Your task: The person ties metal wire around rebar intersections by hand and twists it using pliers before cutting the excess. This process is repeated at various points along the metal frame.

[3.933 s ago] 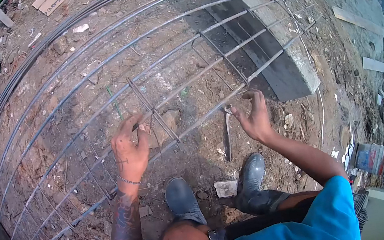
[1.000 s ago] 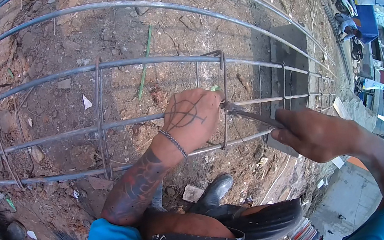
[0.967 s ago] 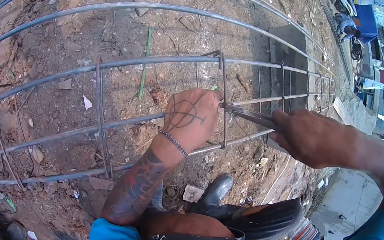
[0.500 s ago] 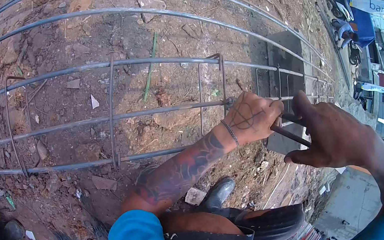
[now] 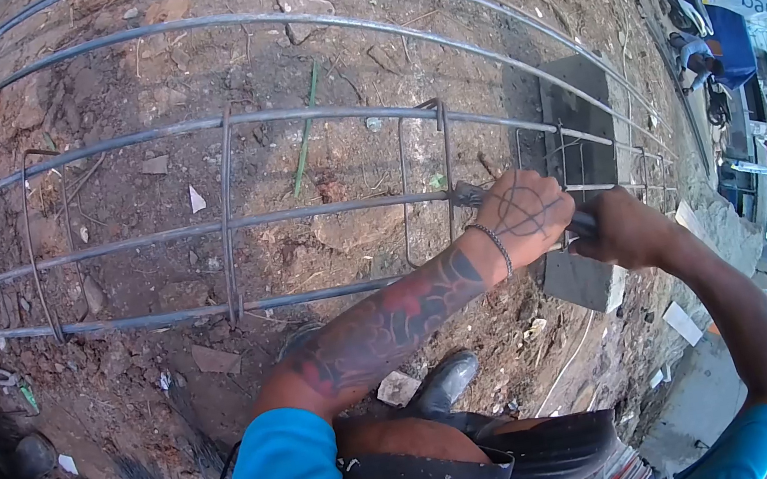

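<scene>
My left hand [image 5: 523,213], on the tattooed forearm, is closed around a dark metal tool [image 5: 584,223] beside the rebar cage. The tool's head [image 5: 465,195] meets the middle bar [image 5: 338,209] near a stirrup [image 5: 446,153]. Just right of it, my right hand [image 5: 627,229] is wrapped round the tool's handle end. The two hands nearly touch. My fingers hide most of the tool, so its full shape does not show. Rectangular stirrups [image 5: 229,204] cross the long bars at intervals.
A grey concrete block [image 5: 585,282] lies under the cage at the right. Longer bars [image 5: 265,18] run across the top. My boot [image 5: 448,381] stands on the rubble ground beside a stone [image 5: 397,388]. At the upper right is a distant person [image 5: 699,63] near a blue tarp [image 5: 732,44].
My right hand has moved left and up and closed on the handle, where its fingers were spread before. My left hand has shifted slightly right. The view has moved a little.
</scene>
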Motion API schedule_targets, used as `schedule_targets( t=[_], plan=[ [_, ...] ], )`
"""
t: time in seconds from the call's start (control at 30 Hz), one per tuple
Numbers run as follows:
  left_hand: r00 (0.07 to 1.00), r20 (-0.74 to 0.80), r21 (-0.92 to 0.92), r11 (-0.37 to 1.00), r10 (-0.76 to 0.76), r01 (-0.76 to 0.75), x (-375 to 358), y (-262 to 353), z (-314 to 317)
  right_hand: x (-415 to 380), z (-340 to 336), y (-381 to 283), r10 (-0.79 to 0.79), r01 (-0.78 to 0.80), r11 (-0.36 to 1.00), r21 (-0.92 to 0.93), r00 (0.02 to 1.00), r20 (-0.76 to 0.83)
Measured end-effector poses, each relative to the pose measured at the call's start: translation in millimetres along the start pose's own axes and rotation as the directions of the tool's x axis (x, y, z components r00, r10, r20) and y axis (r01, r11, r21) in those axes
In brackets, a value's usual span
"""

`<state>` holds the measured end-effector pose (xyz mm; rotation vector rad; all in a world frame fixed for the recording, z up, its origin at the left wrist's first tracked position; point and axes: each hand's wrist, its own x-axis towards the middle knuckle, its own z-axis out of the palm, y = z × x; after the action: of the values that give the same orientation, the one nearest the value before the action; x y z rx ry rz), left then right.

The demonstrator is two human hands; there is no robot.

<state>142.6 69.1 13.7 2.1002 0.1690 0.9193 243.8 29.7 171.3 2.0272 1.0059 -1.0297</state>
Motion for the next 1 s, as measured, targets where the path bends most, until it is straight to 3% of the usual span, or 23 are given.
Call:
schedule_targets(
  t=[0.03, 0.07, 0.17, 0.23, 0.3, 0.33, 0.43, 0.5, 0.53, 0.57, 0.63, 0.67, 0.7, 0.77, 0.8, 0.83, 0.87, 0.9, 0.97, 1.0],
  plan=[
    [0.997, -0.056, -0.008, 0.998, 0.056, -0.057, 1.6, -4.7, 2.3, 4.7, 1.0, 3.4, -0.053, 0.053, 0.999, -0.004, 0.998, -0.035],
    [0.997, 0.08, -0.023, 1.0, 0.019, -0.017, 1.7, -7.7, 5.4, 7.9, 2.8, 5.9, -0.061, 0.061, 0.998, 0.001, 0.997, -0.038],
    [0.983, 0.175, 0.027, 0.999, -0.045, 0.041, 0.0, -6.5, 7.0, 11.1, 7.7, 8.1, -0.007, 0.009, 1.0, 0.03, 0.999, -0.049],
    [0.985, 0.169, 0.059, 0.998, -0.039, 0.029, -2.8, -7.3, 9.4, 17.7, 16.1, 18.4, -0.106, 0.105, 0.994, -0.02, 0.99, -0.09],
    [0.99, 0.142, 0.102, 0.995, -0.014, -0.001, 1.4, -8.7, 7.5, 22.7, 13.0, 19.6, -0.108, 0.105, 0.994, -0.035, 0.989, -0.096],
    [0.978, 0.202, 0.089, 0.996, -0.049, 0.031, 1.9, -8.0, 5.2, 22.2, 12.2, 18.9, -0.11, 0.106, 0.993, -0.043, 0.99, -0.088],
    [0.969, 0.236, 0.082, 0.995, -0.068, 0.049, 11.1, -1.8, -7.1, 16.7, 9.2, 13.7, -0.012, 0.009, 0.999, -0.04, 0.998, -0.061],
    [0.904, 0.408, 0.037, 0.991, -0.13, 0.126, 23.1, 6.3, -21.2, -1.0, 7.9, 3.7, -0.044, 0.032, 0.994, -0.103, 0.992, -0.117],
    [0.828, 0.531, -0.033, 0.972, -0.178, 0.231, 35.9, 13.2, -31.7, -10.7, 9.8, -5.9, -0.04, -0.024, 0.969, -0.247, 0.967, -0.25],
    [0.826, 0.532, -0.038, 0.969, -0.189, 0.246, 32.9, 16.3, -25.5, -17.5, 12.9, -11.5, -0.058, -0.09, 0.922, -0.377, 0.929, -0.365],
    [0.954, 0.244, -0.029, 0.982, -0.175, 0.187, 25.7, 16.7, -14.0, -23.4, 17.4, -17.2, -0.064, -0.109, 0.897, -0.428, 0.926, -0.371],
    [0.971, 0.12, -0.115, 0.969, -0.207, 0.22, 18.6, 18.0, -10.3, -28.2, 19.8, -23.3, -0.162, -0.13, 0.834, -0.536, 0.871, -0.464],
    [0.971, 0.121, -0.114, 0.969, -0.204, 0.218, 17.5, 16.6, -9.6, -32.7, 21.2, -27.1, -0.266, -0.164, 0.755, -0.635, 0.809, -0.525],
    [0.982, -0.063, -0.162, 0.973, -0.178, 0.166, 7.9, 20.4, -4.1, -43.1, 10.9, -26.4, -0.278, -0.137, 0.771, -0.622, 0.806, -0.523],
    [0.986, -0.154, -0.073, 0.996, -0.065, 0.054, 0.2, 21.4, 2.5, -53.0, -5.1, -22.1, -0.261, 0.107, 0.887, -0.449, 0.918, -0.298],
    [0.986, -0.156, -0.073, 0.996, -0.066, 0.056, -2.5, 20.2, 5.3, -56.5, -16.5, -18.1, -0.304, 0.291, 0.938, -0.188, 0.952, -0.042],
    [0.976, -0.213, -0.043, 0.999, -0.038, 0.029, -4.1, 19.6, 8.9, -51.3, -25.6, -15.5, -0.166, 0.111, 0.951, 0.288, 0.97, 0.175],
    [0.963, -0.27, -0.013, 1.0, -0.006, 0.002, -2.7, 21.8, 8.2, -49.1, -23.3, -11.0, -0.16, 0.106, 0.953, 0.282, 0.971, 0.176],
    [0.951, -0.308, -0.043, 0.999, 0.018, -0.033, -3.7, 20.6, 4.0, -39.1, -13.2, -3.5, -0.071, -0.129, 0.802, 0.583, 0.949, 0.308],
    [0.963, -0.269, -0.021, 1.0, -0.003, -0.003, -6.4, 21.5, 4.0, -45.8, -12.3, -15.8, 0.014, -0.104, 0.864, 0.493, 0.983, 0.183]
  ],
)
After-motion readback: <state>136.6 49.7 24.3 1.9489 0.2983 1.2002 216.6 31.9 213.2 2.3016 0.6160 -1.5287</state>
